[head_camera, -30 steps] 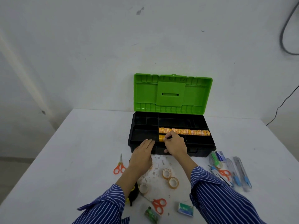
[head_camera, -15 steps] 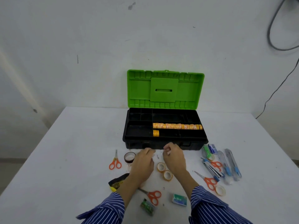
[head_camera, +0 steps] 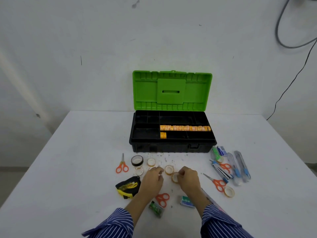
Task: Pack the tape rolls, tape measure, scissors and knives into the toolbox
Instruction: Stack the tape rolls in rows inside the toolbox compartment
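Orange scissors (head_camera: 122, 166) lay left of the tabletop's (head_camera: 68, 169) middle, blades toward the far edge. Just nearer the front edge sat the black-and-yellow tape measure (head_camera: 127, 186). A black tape roll (head_camera: 137, 160) stood close before the toolbox's front wall, with two clear tape rolls (head_camera: 151, 162) (head_camera: 139, 170) beside it.

Left hand (head_camera: 153, 179) rested on the tabletop, fingers curled inward; whether it held anything could not be told. Between the hands lay another clear roll (head_camera: 169, 169). Right hand (head_camera: 188, 178) pinched a clear tape roll (head_camera: 175, 177) at its fingertips, roll low over the tabletop. Near the front edge: a second pair of orange scissors (head_camera: 162, 199) partly under the left wrist, a small green packet (head_camera: 156, 207), a small green box (head_camera: 186, 200).

Toolbox (head_camera: 171, 146) stood toward the far edge, green lid (head_camera: 172, 91) upright, black tray divided. A full row of yellow tape rolls (head_camera: 185, 128) filled one long compartment; a single yellow roll (head_camera: 163, 135) stood at the left end of the compartment nearer the front wall.

Right side: two more orange scissors (head_camera: 217, 183) (head_camera: 225, 166), a clear roll (head_camera: 229, 192), blue-ended knives (head_camera: 242, 166), a green cutter (head_camera: 215, 152), all bunched by the toolbox's right front corner.
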